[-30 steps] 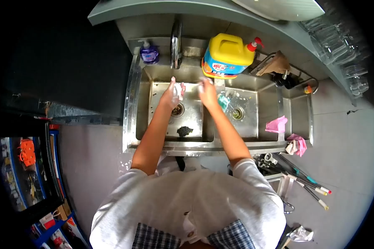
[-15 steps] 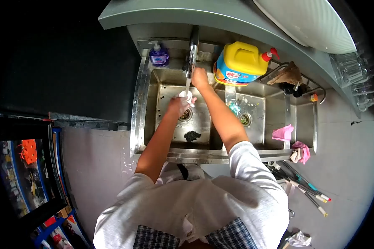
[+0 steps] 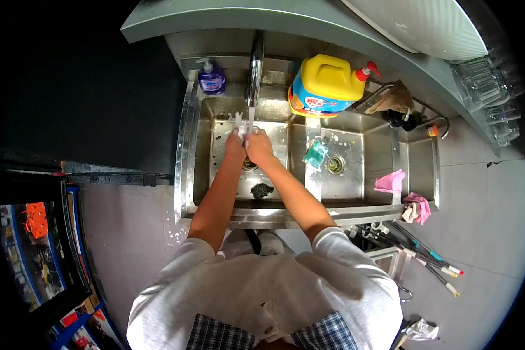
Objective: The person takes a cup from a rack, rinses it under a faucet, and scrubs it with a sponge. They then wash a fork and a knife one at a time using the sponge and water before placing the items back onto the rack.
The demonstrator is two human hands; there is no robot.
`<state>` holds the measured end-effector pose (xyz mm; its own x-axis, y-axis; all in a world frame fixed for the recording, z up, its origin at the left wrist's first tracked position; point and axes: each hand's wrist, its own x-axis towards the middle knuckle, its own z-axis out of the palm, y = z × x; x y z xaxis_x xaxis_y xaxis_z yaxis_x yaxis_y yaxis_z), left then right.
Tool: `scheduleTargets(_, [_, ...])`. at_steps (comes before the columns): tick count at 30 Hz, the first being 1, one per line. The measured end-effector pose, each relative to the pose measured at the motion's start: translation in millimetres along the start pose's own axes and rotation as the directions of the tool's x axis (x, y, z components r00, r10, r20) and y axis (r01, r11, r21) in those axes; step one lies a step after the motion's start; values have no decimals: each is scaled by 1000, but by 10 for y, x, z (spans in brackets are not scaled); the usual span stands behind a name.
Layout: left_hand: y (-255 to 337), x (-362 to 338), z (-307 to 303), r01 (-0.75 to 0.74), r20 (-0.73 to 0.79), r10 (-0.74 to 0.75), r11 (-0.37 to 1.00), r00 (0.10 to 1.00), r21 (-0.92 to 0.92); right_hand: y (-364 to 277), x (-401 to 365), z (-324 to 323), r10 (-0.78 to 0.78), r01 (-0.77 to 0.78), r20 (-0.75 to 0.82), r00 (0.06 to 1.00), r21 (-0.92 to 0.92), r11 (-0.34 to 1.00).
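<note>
Under the tap (image 3: 254,70), my left hand (image 3: 234,144) and my right hand (image 3: 259,144) are side by side in the left basin of the steel sink (image 3: 216,189). Running water falls between them and splashes white. My left hand is closed on a small white round dish (image 3: 242,132), mostly hidden by fingers and spray. The fingers of my right hand are curled against the same dish. Below my hands is the drain (image 3: 249,164), partly covered by the right wrist. A dark scouring pad (image 3: 262,191) lies on the basin floor near the front.
A purple soap pump bottle (image 3: 211,78) stands behind the left basin. Right of the tap is a large yellow detergent jug (image 3: 331,81). A green sponge (image 3: 315,154) rests on the divider. Pink cloths (image 3: 390,181) hang over the right edges. A shelf (image 3: 227,16) with glasses overhangs the back.
My right hand has come down from beside the tap to meet my left hand at the white dish under the water. The view has shifted slightly.
</note>
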<state>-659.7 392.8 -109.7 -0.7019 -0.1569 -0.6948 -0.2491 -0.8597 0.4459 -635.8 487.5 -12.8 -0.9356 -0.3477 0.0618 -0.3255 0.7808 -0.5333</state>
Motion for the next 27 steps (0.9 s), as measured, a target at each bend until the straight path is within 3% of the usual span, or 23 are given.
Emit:
scheduleTargets(2, [112, -297, 54, -62, 114, 56, 996, 992, 58, 40, 31, 11, -200, 198, -14, 980, -78, 977])
scheduleTargets(3, [105, -401, 62, -89, 174, 73, 992, 982, 86, -15, 28, -28, 8, -14, 35, 999, 175, 984])
scheduleTargets(4, [48, -335, 3, -73, 195, 58, 995, 979, 72, -122, 50, -110, 201, -235, 126, 972, 397, 887])
scheduleTargets(5, [32, -250, -17, -54, 227, 40, 997, 973, 57, -196, 100, -199, 358, -430, 241, 902, 571, 699])
scheduleTargets(6, [24, -180, 5, -32, 263, 18, 998, 965, 49, 76, 115, 160, -118, 120, -81, 990, 27, 992])
scheduleTargets(9, [71, -251, 116, 54, 251, -84, 991, 964, 124, 149, 54, 18, -245, 266, -142, 959, 148, 953])
scheduleTargets(10, [57, -91, 92, 137, 282, -149, 989, 948, 63, 164, 37, -84, -251, 275, -152, 956, 170, 946])
scheduleTargets(11, [13, 68, 101, 118, 292, -150, 985, 945, 125, 174, 13, -188, -224, 282, -259, 939, 215, 935])
scheduleTargets(13, [55, -3, 146, 84, 291, -166, 958, 942, 275, 275, 22, -194, 72, -9, -219, 973, 274, 962])
scheduleTargets(14, [-13, 84, 183, 161, 274, -169, 986, 947, 52, 379, 27, -166, 70, 44, -343, 937, 314, 948])
scheduleTargets(17, [57, -105, 436, 280, 235, -284, 959, 930, 50, 557, 21, -151, 449, -384, 5, 894, 526, 759])
scheduleTargets(18, [33, 185, 297, 346, 286, -362, 932, 887, 106, 450, -2, -315, 444, -554, 347, 826, 650, 521])
scheduleTargets(19, [-78, 303, 326, 252, 240, -255, 967, 937, 45, 428, -32, -310, 440, -593, 407, 801, 642, 486])
scheduleTargets(21, [-201, 469, 203, -71, 398, 3, 985, 917, 156, 367, -55, -300, 404, -634, 495, 770, 671, 386])
scheduleTargets(24, [-52, 213, 370, 54, 286, -96, 987, 953, 152, 232, -43, -286, 393, -587, 441, 807, 669, 455])
scheduleTargets(27, [-41, 301, 549, 39, 139, -43, 999, 989, 34, 152, 0, -286, 372, -574, 440, 817, 679, 458])
